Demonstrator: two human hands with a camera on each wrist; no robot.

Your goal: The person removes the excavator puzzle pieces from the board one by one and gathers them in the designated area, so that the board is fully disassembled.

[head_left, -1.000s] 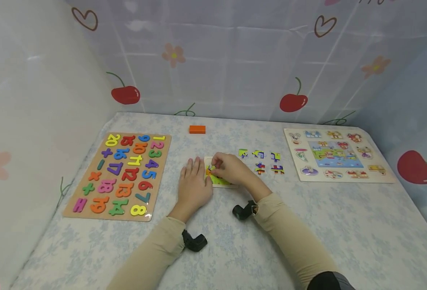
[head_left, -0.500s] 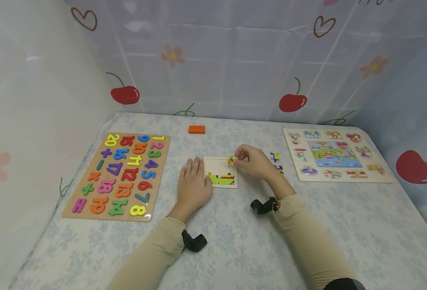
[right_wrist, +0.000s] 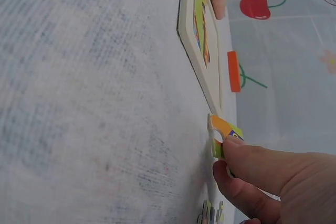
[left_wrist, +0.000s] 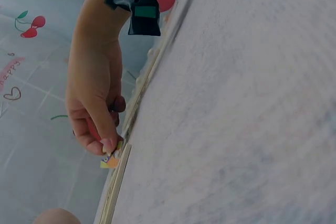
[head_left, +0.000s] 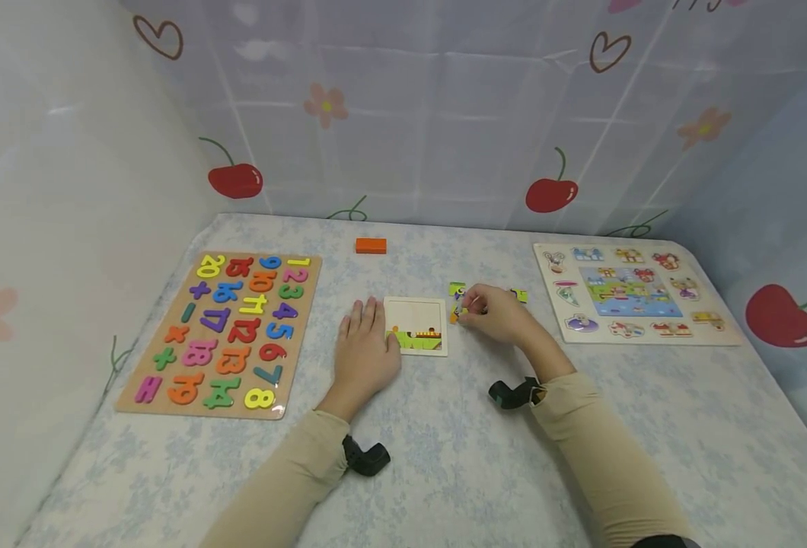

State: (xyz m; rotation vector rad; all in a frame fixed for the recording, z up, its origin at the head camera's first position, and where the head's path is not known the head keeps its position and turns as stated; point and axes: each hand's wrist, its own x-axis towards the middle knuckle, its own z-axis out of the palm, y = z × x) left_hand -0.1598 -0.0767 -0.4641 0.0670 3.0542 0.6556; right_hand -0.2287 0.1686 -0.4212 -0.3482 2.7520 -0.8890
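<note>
My left hand (head_left: pixel 368 346) lies flat with straight fingers along the left side of a small wooden puzzle tray (head_left: pixel 413 310). A strip of joined green and red puzzle pieces (head_left: pixel 422 339) fills the tray's lower part; its upper part is bare wood. Just right of the tray, my right hand (head_left: pixel 496 312) pinches a jigsaw piece (right_wrist: pixel 220 124) of orange, yellow and green between thumb and fingers. In the right wrist view the piece is held close to the table, by the tray's corner. Loose pieces (head_left: pixel 457 288) lie around the right hand, some hidden under it.
A board of colourful numbers (head_left: pixel 239 335) lies at the left. At the right is a picture puzzle board (head_left: pixel 701 293) with animal and vehicle pieces. An orange block (head_left: pixel 371 246) sits near the back edge, before a printed curtain (head_left: pixel 403 114).
The right hand has lifted the jigsaw piece out from over the tray and carried it right, down among the loose pieces. The left hand has stayed in place.
</note>
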